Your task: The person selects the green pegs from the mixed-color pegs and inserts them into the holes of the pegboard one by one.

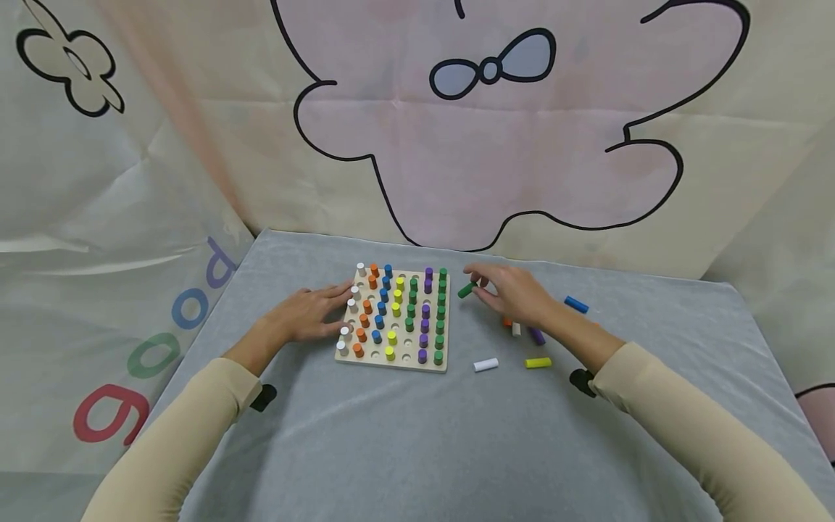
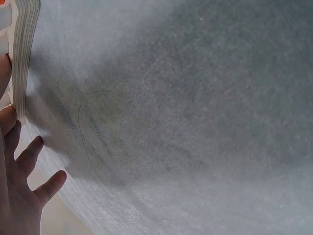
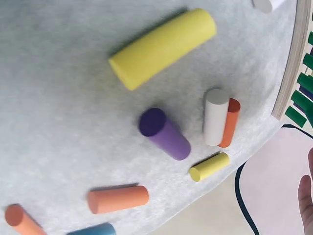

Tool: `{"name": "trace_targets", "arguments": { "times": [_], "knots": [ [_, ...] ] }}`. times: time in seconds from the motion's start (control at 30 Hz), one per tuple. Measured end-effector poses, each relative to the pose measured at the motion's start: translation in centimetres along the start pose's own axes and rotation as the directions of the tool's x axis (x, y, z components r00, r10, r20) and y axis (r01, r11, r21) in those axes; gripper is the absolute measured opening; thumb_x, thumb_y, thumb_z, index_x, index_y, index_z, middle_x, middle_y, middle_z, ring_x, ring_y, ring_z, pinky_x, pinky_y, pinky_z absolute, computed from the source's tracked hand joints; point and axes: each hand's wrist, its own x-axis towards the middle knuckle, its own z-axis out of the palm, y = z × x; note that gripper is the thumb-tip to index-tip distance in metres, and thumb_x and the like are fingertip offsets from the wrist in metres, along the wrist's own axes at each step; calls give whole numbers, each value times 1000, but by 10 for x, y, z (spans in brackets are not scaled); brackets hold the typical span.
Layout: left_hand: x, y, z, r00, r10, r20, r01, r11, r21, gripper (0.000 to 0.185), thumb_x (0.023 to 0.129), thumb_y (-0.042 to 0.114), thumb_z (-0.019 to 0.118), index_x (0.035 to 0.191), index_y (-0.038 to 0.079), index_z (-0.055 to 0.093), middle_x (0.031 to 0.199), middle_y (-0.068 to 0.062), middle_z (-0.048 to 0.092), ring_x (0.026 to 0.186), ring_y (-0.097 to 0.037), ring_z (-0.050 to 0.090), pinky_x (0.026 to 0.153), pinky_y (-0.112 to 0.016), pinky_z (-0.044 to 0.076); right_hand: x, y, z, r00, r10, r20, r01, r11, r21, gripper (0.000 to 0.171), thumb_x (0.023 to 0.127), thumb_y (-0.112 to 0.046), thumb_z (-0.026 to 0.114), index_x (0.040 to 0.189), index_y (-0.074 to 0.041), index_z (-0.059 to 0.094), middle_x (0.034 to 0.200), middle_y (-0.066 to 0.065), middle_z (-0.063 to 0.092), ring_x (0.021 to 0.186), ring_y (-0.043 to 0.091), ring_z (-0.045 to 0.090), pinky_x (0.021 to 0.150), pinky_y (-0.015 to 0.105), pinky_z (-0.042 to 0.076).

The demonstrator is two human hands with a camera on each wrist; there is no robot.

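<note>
A wooden pegboard (image 1: 417, 365) stands on the table, with rows of white, orange, blue, yellow, green and purple pegs upright in it and some bare holes. My left hand (image 1: 308, 315) rests at its left edge, fingers spread and relaxed; the left wrist view shows the fingertips at the board's layered side (image 2: 25, 54). Just right of the board, my right hand (image 1: 515, 291) pinches a green peg (image 1: 466, 291) between thumb and fingers, tilted. Only a few fingertips (image 3: 305, 193) of this hand enter the right wrist view, at its right edge.
Loose pegs lie on the grey cloth (image 1: 365, 442) right of the board: white (image 1: 485, 365), yellow (image 1: 538, 362), blue (image 1: 576, 304) and purple (image 3: 166, 136). Orange pegs (image 3: 118, 199) and a small yellow one (image 3: 209, 167) lie beyond. A printed backdrop (image 1: 457, 181) rises behind the table.
</note>
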Motion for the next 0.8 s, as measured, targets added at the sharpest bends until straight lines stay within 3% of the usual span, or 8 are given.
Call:
{"name": "trace_targets", "arguments": {
  "times": [0.8],
  "knots": [
    [0, 3, -1, 1000, -7, -2, 7, 1000, -18, 76, 98, 51, 52, 156, 7, 31, 165, -10, 21, 143, -34, 37, 102, -64, 38, 47, -18, 5, 979, -39, -200, 33, 999, -34, 26, 93, -18, 71, 116, -6, 66, 95, 7, 73, 84, 24, 68, 71, 37, 54]
  ]
}}
